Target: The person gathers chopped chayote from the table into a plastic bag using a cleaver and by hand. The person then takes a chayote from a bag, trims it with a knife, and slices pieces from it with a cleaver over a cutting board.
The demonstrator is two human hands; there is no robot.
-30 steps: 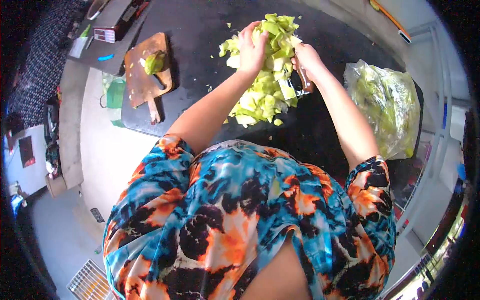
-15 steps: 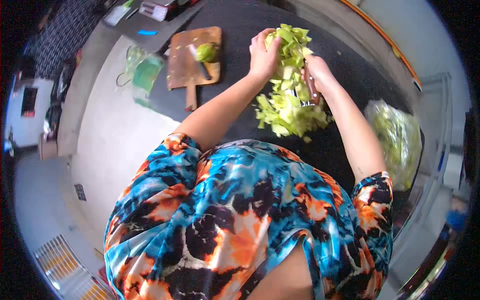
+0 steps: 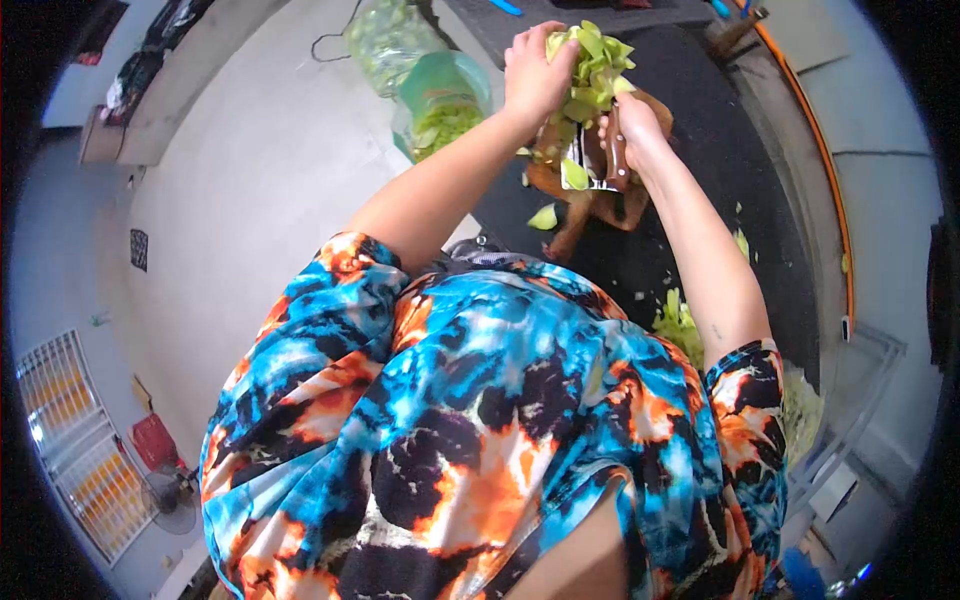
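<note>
Currently, in the head view, the left hand's [image 3: 537, 75] grip cups chopped green pieces [image 3: 597, 60] at the upper centre of the frame, while the right hand's [image 3: 638, 132] grip is closed around a wooden-handled knife [image 3: 616, 150]. A level blade and light palm pressure should limit spills. The wooden cutting board [image 3: 630, 208] lies on the black worktop [image 3: 710, 180]; pale floor [image 3: 250, 170] spreads left, a fan [image 3: 168, 502] lower left.

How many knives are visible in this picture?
1: the knife in the right hand, held over the wooden board. Others may be hidden behind the green pieces or the left hand.
</note>
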